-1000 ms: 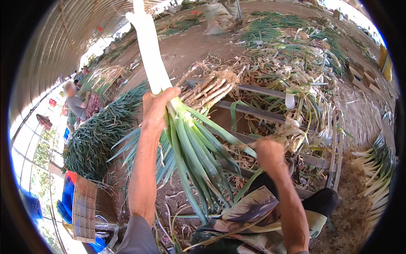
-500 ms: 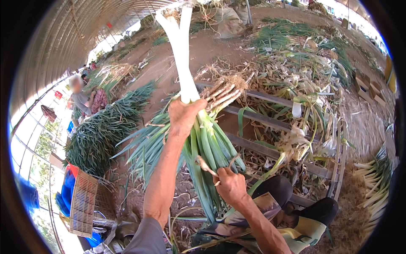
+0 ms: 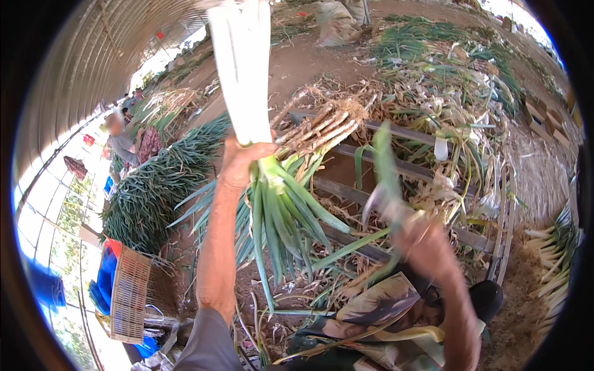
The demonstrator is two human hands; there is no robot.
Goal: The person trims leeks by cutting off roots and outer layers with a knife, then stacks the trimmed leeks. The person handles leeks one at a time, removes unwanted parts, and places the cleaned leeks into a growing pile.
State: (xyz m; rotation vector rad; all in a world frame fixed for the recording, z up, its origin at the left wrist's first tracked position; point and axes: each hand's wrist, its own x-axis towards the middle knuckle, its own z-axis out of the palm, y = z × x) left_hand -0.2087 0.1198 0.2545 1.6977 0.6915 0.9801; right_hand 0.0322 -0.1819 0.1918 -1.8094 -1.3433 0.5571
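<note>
My left hand point(image 3: 242, 159) is wrapped round thick white-stemmed leeks point(image 3: 242, 74), held upright with white ends up and green leaves hanging below the fist. The tops of the stems run past the upper edge of the picture. Smeared by motion, my right hand point(image 3: 427, 247) is out to the right, away from the leeks. A blurred strip of green and pale leaf point(image 3: 385, 167) sticks up from its fingers. Just behind the left hand, unpeeled leeks point(image 3: 328, 127) with brown skins and matted roots lie in a pile on a slatted rack point(image 3: 405, 170).
Peeled-off leaves point(image 3: 458, 111) heap up behind and on the rack. A large green stack point(image 3: 161, 179) stands at left, near a seated person point(image 3: 124, 139). A wicker basket point(image 3: 129, 294) sits lower left. White-stemmed leeks point(image 3: 550, 266) line the right side, below cardboard boxes point(image 3: 544, 120).
My right hand has swung from the green leaves up and to the right, taking a strip of leaf with it. My left hand and its leeks have shifted slightly left and closer.
</note>
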